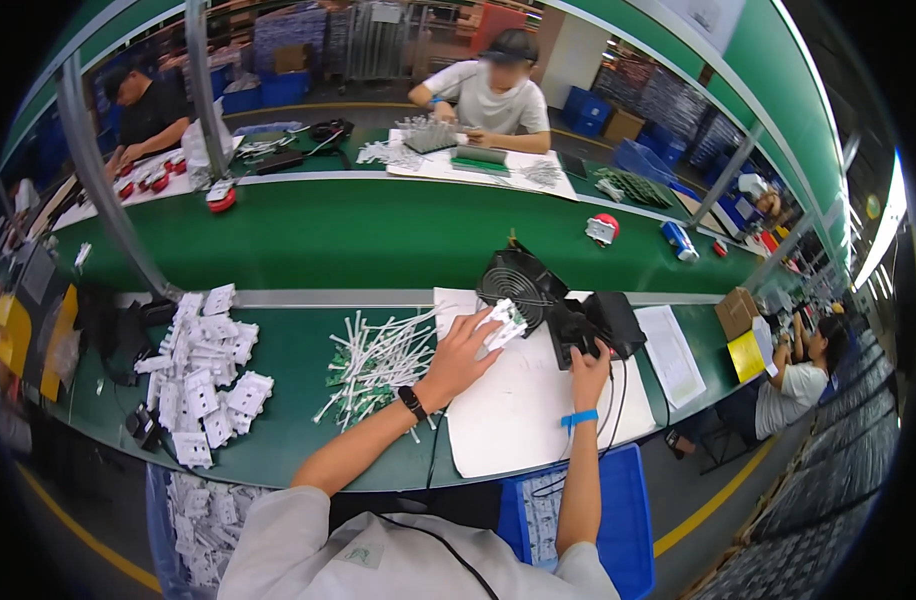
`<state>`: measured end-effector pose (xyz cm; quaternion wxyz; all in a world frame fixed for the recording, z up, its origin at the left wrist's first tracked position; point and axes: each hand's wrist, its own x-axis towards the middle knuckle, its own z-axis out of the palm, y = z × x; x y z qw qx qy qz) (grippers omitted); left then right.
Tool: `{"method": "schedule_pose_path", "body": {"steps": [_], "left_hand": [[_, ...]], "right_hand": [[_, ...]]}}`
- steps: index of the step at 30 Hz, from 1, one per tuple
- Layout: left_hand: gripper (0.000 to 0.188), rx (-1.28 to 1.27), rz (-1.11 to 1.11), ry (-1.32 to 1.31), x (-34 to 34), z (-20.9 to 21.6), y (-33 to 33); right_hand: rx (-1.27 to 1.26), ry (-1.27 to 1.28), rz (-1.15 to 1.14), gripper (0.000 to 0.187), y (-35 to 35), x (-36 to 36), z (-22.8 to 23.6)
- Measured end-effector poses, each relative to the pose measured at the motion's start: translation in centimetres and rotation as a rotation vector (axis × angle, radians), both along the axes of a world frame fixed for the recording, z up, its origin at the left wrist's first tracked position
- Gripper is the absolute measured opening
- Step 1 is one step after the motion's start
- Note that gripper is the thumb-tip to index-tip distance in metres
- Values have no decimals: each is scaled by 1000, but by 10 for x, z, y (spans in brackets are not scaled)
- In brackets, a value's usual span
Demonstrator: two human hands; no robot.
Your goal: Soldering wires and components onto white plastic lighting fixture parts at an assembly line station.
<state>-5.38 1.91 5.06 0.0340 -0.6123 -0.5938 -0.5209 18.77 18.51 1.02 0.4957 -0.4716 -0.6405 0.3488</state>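
Note:
My left hand (460,362), wearing a dark wristband, grips a white plastic housing (506,322) over the white work sheet (498,420). Just beyond it stands a round black fan (521,280) with a grille. My right hand (589,368), with a blue strap at the wrist, has its fingers bent at the near edge of a black device (574,330); whatever is between the fingertips is too small to make out. Left of the sheet lies a tangle of white wires with small green boards (373,365). Farther left is a heap of white plastic housings (203,375).
A blue bin (628,520) sits below the bench edge at right, a bin of white parts (213,510) at left. A paper sheet (673,355) and cardboard box (735,312) lie at right. Beyond the green conveyor (378,225) a co-worker (493,95) works; cables cross the sheet.

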Motion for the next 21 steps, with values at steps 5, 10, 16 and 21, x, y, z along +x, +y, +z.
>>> {"method": "schedule_pose_path", "body": {"steps": [5,10,16,21], "left_hand": [[48,-177,82,-6,-33,55,-19],[40,-453,407,194,-130,34,-8],[96,-395,981,99,-265,-5,-8],[93,-909,953,191,-297,18,-78]], "right_hand": [[-110,76,47,29,-46,15,-15],[-89,79,101,8,-72,29,-27],[-64,37,151,11,-77,19,-25],[-82,39,143,12,-76,31,-35]]}}
